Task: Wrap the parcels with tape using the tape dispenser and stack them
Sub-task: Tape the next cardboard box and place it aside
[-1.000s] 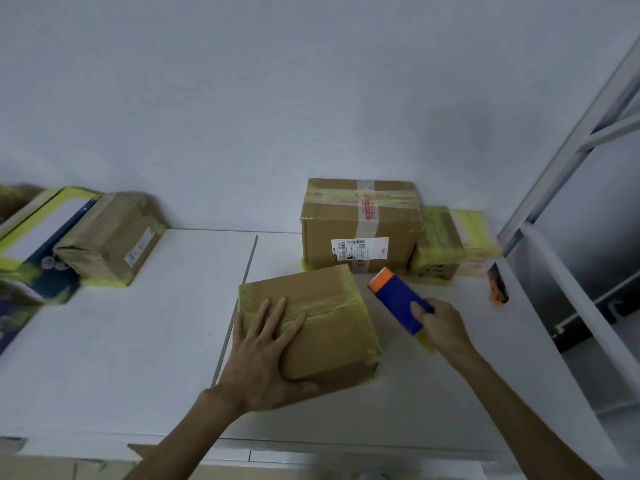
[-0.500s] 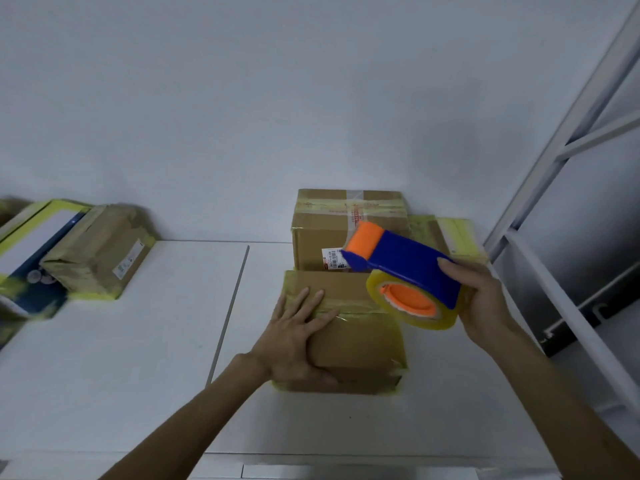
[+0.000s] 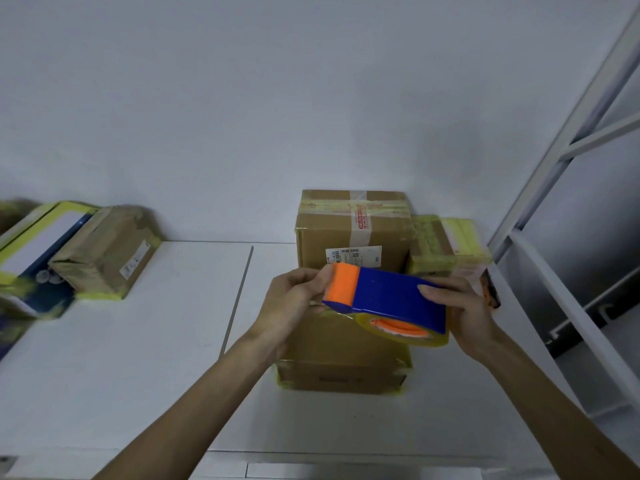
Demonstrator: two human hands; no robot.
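Note:
A blue tape dispenser with an orange front and a yellowish tape roll hangs over a brown cardboard parcel on the white table. My right hand grips the dispenser's rear end. My left hand has its fingers curled at the orange front, pinching there; whether it holds the tape end is unclear. The parcel below has yellowish tape at its corners and is partly hidden by both hands and the dispenser.
A bigger taped box stands against the wall behind, with smaller yellow-taped parcels at its right. At far left lie a brown parcel and a blue-and-white box. A white metal frame rises at right.
My left hand lifted off the parcel's top and went to the dispenser's orange front. The dispenser stayed raised over the parcel in my right hand and shifted slightly.

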